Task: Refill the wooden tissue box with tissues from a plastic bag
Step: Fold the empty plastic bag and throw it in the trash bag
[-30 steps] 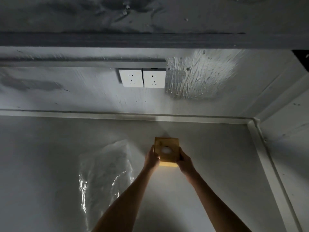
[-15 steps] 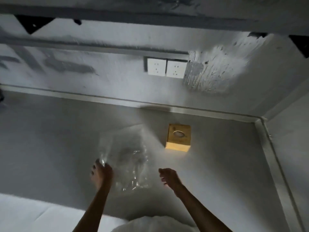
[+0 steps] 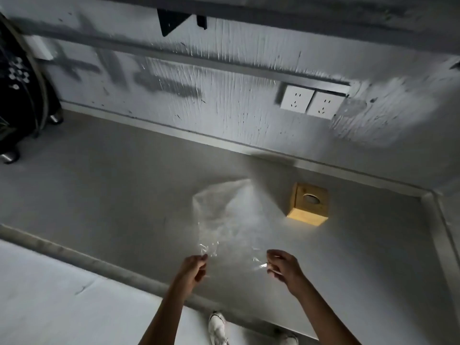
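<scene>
A small wooden tissue box (image 3: pixel 308 205) with a round hole in its top stands on the grey table (image 3: pixel 112 185), towards the back right. Left of it lies a clear plastic bag (image 3: pixel 224 220), flat and see-through, and I can make out no tissues inside it. My left hand (image 3: pixel 193 267) pinches the bag's near left corner. My right hand (image 3: pixel 282 266) pinches its near right corner. Both hands are well in front of the box and apart from it.
Two white wall sockets (image 3: pixel 310 100) sit on the wall behind the table. A raised metal rim (image 3: pixel 438 235) borders the table at the back and right. A black object with metal feet (image 3: pixel 17 95) stands at the far left. White shoes (image 3: pixel 219 327) show below the table's front edge.
Both hands let go of the wooden box, drew back towards me and took hold of the bag's near corners. The view has swung to the left.
</scene>
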`<state>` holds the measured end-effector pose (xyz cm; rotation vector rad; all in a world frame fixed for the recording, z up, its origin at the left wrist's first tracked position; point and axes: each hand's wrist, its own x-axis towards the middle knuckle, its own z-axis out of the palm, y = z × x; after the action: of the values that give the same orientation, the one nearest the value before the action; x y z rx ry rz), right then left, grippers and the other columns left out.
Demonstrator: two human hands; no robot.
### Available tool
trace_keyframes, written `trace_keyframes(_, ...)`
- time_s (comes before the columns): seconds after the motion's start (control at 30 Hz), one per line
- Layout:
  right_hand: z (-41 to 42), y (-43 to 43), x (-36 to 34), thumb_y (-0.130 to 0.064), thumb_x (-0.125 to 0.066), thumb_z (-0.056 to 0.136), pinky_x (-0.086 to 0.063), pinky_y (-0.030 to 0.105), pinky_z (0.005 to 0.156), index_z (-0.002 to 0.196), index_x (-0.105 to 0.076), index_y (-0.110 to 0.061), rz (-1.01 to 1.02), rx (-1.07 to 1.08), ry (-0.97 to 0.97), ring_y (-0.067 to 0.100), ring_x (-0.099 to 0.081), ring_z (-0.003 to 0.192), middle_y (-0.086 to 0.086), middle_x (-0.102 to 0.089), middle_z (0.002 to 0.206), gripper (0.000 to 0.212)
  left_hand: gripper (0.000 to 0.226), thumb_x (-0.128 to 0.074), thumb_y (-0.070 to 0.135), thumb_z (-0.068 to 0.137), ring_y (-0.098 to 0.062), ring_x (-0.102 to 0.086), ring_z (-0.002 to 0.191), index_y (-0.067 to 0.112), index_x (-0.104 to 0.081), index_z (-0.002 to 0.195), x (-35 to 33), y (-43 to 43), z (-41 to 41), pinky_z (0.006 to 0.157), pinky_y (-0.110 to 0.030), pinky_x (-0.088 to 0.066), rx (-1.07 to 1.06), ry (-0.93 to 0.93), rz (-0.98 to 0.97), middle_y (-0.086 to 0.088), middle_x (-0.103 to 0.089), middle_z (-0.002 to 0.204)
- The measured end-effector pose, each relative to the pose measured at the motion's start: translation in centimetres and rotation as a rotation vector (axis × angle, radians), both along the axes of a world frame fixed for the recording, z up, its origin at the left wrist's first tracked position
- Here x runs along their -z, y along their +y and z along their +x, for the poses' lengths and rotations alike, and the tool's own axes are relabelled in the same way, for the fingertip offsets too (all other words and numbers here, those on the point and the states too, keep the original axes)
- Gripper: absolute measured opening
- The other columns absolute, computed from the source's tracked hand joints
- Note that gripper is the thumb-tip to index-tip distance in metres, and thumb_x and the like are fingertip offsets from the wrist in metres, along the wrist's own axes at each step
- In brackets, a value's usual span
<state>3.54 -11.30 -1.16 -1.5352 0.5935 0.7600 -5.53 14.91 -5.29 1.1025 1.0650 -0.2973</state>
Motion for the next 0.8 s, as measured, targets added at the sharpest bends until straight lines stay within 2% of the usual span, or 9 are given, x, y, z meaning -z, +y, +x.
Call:
trace_keyframes(0.17,-3.5,-1.8,0.2,-0.008,-0.072,0.084,-0.048,0.027,0.057,0.094,-0.072,-0.008,0.056,0.152,0.05,0.024,-0.065,0.058,0.016,-0.072,0.074,0.01,0.014,-0.065,0.007,0.089,-0.003,-0.037,0.034,0.013,-0.06,0.077,-1.9,-0.4,0.4,0.037,-0.015,-0.029,-0.172,-0.15,-0.099,0.005,-0.049,0.045)
trace_keyframes(0.27,-6.8,-2.5,1.6,-0.004,-0.067,0.086,-0.046,0.022,0.05,0.101,-0.065,0.0,0.022,0.128,0.147,0.022,-0.063,0.054,0.015,-0.069,0.074,0.016,0.01,-0.069,0.007,0.086,-0.002,-0.034,0.034,0.014,-0.068,0.092,-4.1,-1.2,0.9,0.035,-0.014,-0.025,-0.031,-0.249,0.113,0.009,-0.05,0.046)
trace_keyframes(0.33,-8.0,-2.7,2.5,-0.023,-0.072,0.085,-0.041,0.022,0.051,0.115,-0.056,-0.002,-0.144,0.053,0.088,0.022,-0.06,0.056,0.011,-0.066,0.08,0.04,0.019,-0.073,0.003,0.082,-0.007,-0.045,0.044,0.014,-0.069,0.097,-6.1,-1.3,1.7,0.038,-0.014,-0.035,0.113,-0.349,0.346,0.009,-0.056,0.051)
trace_keyframes(0.4,-7.6,-2.6,1.7,-0.045,-0.077,0.076,-0.049,0.03,0.06,0.127,-0.051,-0.008,-0.357,-0.066,-0.166,0.027,-0.064,0.075,0.011,-0.066,0.1,0.069,0.021,-0.079,0.013,0.075,-0.009,-0.053,0.056,0.023,-0.07,0.091,-8.7,-1.0,2.5,0.051,-0.017,-0.044,0.301,-0.472,0.582,0.008,-0.061,0.056)
trace_keyframes(0.47,-5.9,-1.7,-1.7,-0.03,-0.071,0.085,-0.055,0.038,0.079,0.131,-0.053,-0.013,-0.46,-0.159,-0.499,0.026,-0.065,0.099,0.008,-0.062,0.124,0.052,0.024,-0.081,0.026,0.07,0.002,-0.053,0.055,0.029,-0.072,0.092,-11.5,-0.8,3.1,0.062,-0.019,-0.046,0.534,-0.553,0.819,0.009,-0.061,0.062)
trace_keyframes(0.53,-4.1,-0.9,-6.8,-0.019,-0.062,0.092,-0.054,0.04,0.091,0.13,-0.056,-0.02,-0.461,-0.24,-0.875,0.018,-0.061,0.113,-0.002,-0.058,0.131,0.038,0.03,-0.083,0.025,0.071,0.003,-0.055,0.061,0.023,-0.075,0.099,-15.1,-1.3,3.2,0.069,-0.02,-0.045,0.699,-0.577,1.036,0.009,-0.06,0.073)
trace_keyframes(0.63,-0.6,1.4,-13.0,-0.023,-0.062,0.092,-0.04,0.038,0.108,0.133,-0.054,-0.022,-0.525,-0.49,-1.271,0.02,-0.045,0.134,0.001,-0.053,0.141,0.042,0.032,-0.081,0.023,0.075,-0.006,-0.058,0.07,0.018,-0.074,0.105,-20.8,-2.0,3.2,0.071,-0.019,-0.044,0.887,-0.658,1.196,0.004,-0.061,0.082)
trace_keyframes(0.7,0.7,1.9,-16.5,-0.033,-0.063,0.09,-0.03,0.038,0.111,0.134,-0.053,-0.025,-0.627,-0.607,-1.428,0.023,-0.037,0.14,-0.001,-0.052,0.143,0.047,0.033,-0.08,0.027,0.077,-0.006,-0.058,0.071,0.017,-0.073,0.108,-24.7,-2.7,2.4,0.072,-0.021,-0.046,0.959,-0.706,1.249,0.003,-0.063,0.085)
trace_keyframes(0.8,1.0,1.9,-21.5,-0.036,-0.066,0.087,-0.033,0.034,0.106,0.115,-0.068,-0.025,-0.692,-0.66,-1.547,0.024,-0.054,0.125,-0.003,-0.068,0.122,0.03,0.029,-0.075,0.025,0.082,-0.007,-0.065,0.079,0.016,-0.073,0.11,-29.5,-2.8,0.9,0.077,-0.022,-0.051,0.926,-0.797,1.253,0.004,-0.069,0.092)
